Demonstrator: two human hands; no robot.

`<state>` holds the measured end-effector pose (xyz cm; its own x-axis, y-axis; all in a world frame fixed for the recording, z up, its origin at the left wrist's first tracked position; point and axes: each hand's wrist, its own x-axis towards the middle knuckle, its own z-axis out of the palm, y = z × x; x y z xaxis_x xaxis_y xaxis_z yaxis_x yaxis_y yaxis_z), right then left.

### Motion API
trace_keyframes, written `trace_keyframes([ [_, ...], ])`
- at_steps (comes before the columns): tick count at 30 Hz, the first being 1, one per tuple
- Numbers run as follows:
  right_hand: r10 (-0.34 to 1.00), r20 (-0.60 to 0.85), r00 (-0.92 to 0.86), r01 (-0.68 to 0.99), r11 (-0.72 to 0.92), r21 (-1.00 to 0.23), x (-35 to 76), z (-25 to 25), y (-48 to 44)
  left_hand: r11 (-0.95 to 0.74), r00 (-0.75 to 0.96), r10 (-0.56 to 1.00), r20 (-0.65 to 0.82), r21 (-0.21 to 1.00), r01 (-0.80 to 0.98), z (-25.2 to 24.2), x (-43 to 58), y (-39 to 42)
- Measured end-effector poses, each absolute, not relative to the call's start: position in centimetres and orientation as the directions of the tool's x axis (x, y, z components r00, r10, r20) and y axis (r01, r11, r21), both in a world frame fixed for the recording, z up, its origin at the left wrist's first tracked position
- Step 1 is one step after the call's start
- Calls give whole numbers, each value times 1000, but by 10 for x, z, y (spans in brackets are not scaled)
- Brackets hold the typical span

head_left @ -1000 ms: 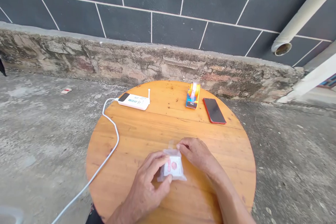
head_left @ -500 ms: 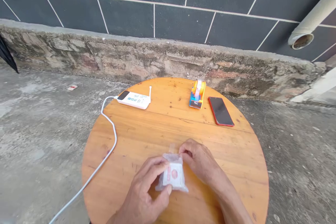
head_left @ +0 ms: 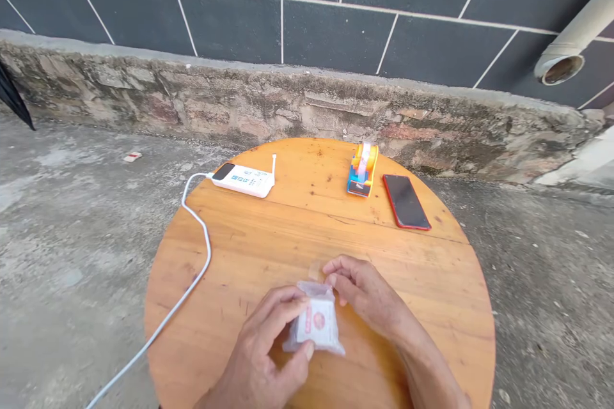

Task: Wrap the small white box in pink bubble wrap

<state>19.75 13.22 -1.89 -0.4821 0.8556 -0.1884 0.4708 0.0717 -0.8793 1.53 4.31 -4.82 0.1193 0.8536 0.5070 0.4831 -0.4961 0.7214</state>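
Observation:
A small white box [head_left: 316,323] with red print lies inside a translucent plastic wrapper [head_left: 319,291] on the round wooden table [head_left: 230,249]. My left hand [head_left: 268,345] is closed on the wrapped box, thumb at its near edge and fingers at the upper left. A short strip of clear tape [head_left: 314,270] sticks out from the wrapper's far end. My right hand [head_left: 362,287] is at the wrapper's upper right corner, close to the tape. Its index finger and thumb are slightly apart there, and its other fingers are partly hidden.
A white power strip [head_left: 244,179] with a white cord [head_left: 207,249] lies at the back left. Toward the back right stand a yellow and blue tape dispenser [head_left: 362,170] and a red-edged phone [head_left: 407,202]. Behind is a stone-based wall [head_left: 240,105] with a pipe [head_left: 566,64].
My right index finger has straightened and parted from the thumb at the wrapper's corner. The left hand keeps its hold on the wrapped box. The view has shifted slightly.

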Motion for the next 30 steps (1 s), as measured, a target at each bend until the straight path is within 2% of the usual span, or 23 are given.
trace_keyframes([
  [4, 862, -230, -452, 472, 13, -881, 195, -19, 131, -494, 117, 855, 505, 726, 478, -48, 15, 43],
  [7, 880, -211, -425, 522, 48, -851, 193, -20, 133, -496, 117, 854, 507, 725, 477, -47, 15, 43],
  [13, 839, -223, -496, 554, 109, -825, 189, -17, 139, -488, 143, 865, 481, 740, 464, -48, 14, 43],
  [17, 819, -199, -538, 530, 144, -836, 185, -17, 141, -499, 143, 858, 494, 731, 465, -48, 14, 43],
  [22, 823, -194, -534, 438, 73, -896, 179, -23, 140, -489, 146, 865, 481, 739, 463, -48, 14, 42],
  [26, 863, -154, -482, 391, 55, -919, 176, -28, 138, -481, 148, 870, 470, 746, 460, -49, 14, 42],
  [30, 898, -63, -436, 418, 140, -898, 176, -27, 137, -478, 147, 872, 467, 748, 459, -48, 14, 42],
])
